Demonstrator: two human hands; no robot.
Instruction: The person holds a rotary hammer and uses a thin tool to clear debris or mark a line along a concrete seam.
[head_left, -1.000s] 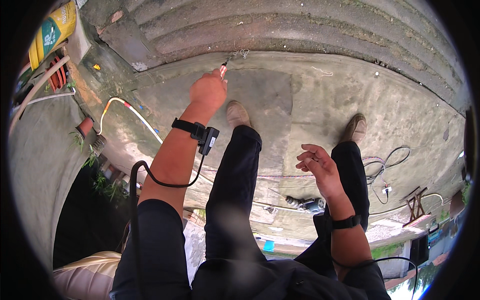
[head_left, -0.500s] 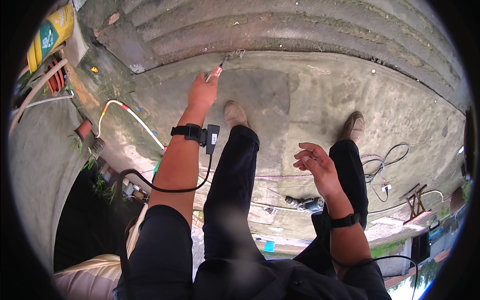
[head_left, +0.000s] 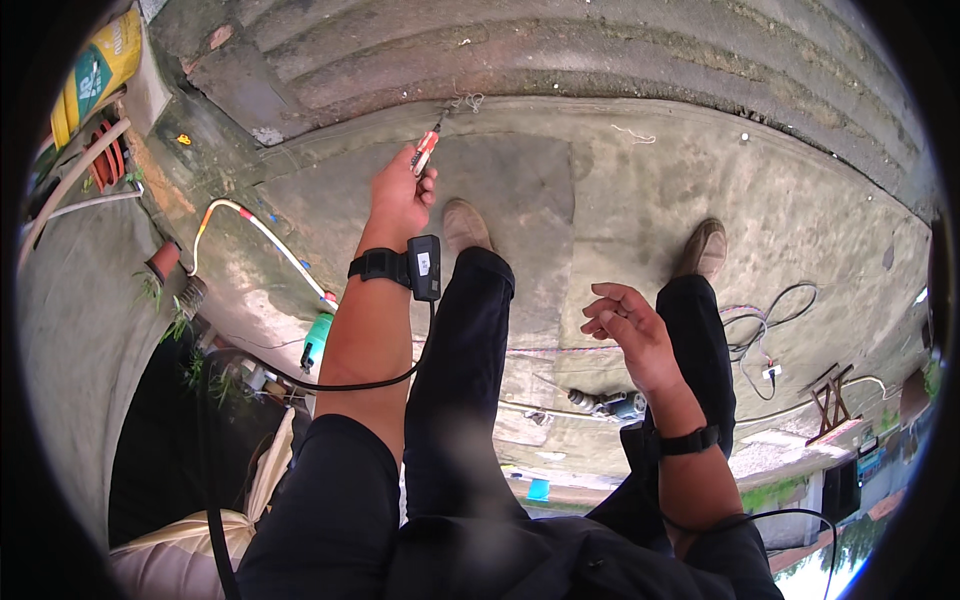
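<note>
My left hand [head_left: 405,192] reaches forward, closed around a hand tool with a red-and-white handle [head_left: 425,148]. A thin dark tip points ahead from the handle; its exact kind is too small to make out. Beside that tip, a pale tangled bit of string or wire [head_left: 467,102] lies at the foot of the ridged slope. Over my right leg hovers my right hand [head_left: 640,345], fingers loosely bent and apart, with nothing in it.
Beneath me is a concrete floor [head_left: 620,220], with a ridged earthen slope [head_left: 600,60] ahead. A white hose [head_left: 270,235] and green bottle [head_left: 318,340] lie left. A power tool [head_left: 605,402], coiled black cable [head_left: 790,300] and wooden stool [head_left: 828,405] are right. A yellow sack [head_left: 100,65] stands far left.
My left forearm and wrist have turned, showing more of the tool's handle and my curled fingers. The green bottle has come into fuller view. My right hand has hardly moved.
</note>
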